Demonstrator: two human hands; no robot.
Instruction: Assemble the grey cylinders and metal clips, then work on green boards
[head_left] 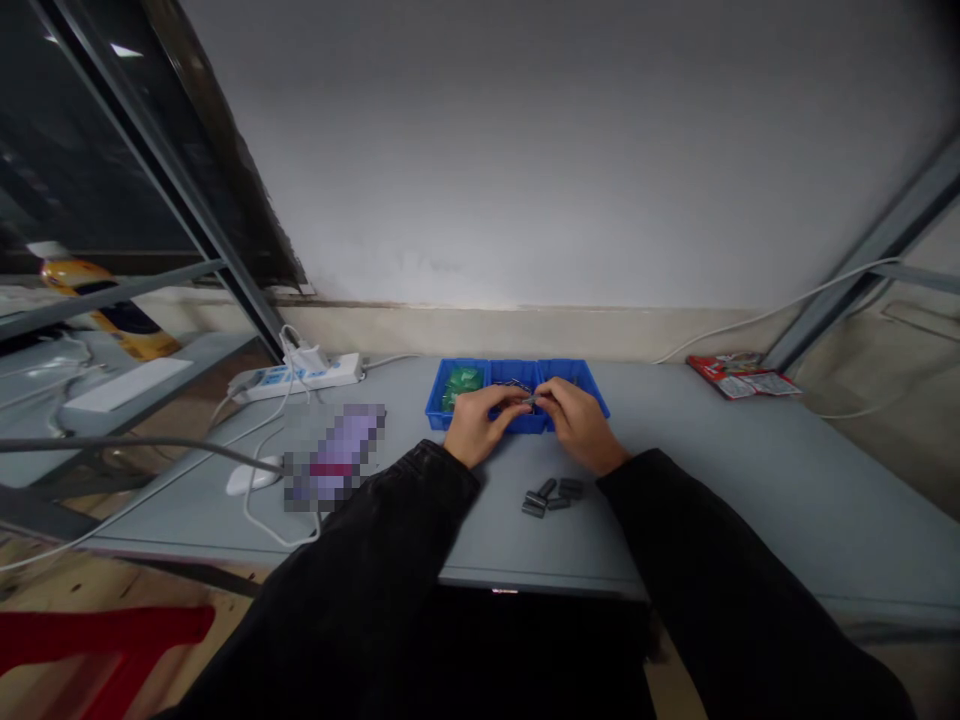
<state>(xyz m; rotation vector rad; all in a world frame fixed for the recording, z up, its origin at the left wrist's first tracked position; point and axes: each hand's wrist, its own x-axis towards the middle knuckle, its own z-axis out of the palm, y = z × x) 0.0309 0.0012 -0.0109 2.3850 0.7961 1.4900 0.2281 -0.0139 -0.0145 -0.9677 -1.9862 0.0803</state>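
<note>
At the blue bins [447, 421], my left hand [478, 420] and right hand [577, 415] pinched 1 small part [530, 400], its handling seemingly unfinished; loose dark cylinders [534, 498], perhaps done, lay nearer me than the bins; green pieces [461, 383], apparently left to do, filled the bins' left compartment

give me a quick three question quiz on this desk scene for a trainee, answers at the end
1. True or false: the green pieces lie in the leftmost blue compartment.
2. Which is nearest the loose grey cylinders? a) orange bottle b) right hand c) red packet
3. Fill in: the white power strip lies to the ____ of that compartment.

Key: 1 true; 2 b; 3 left.
</note>
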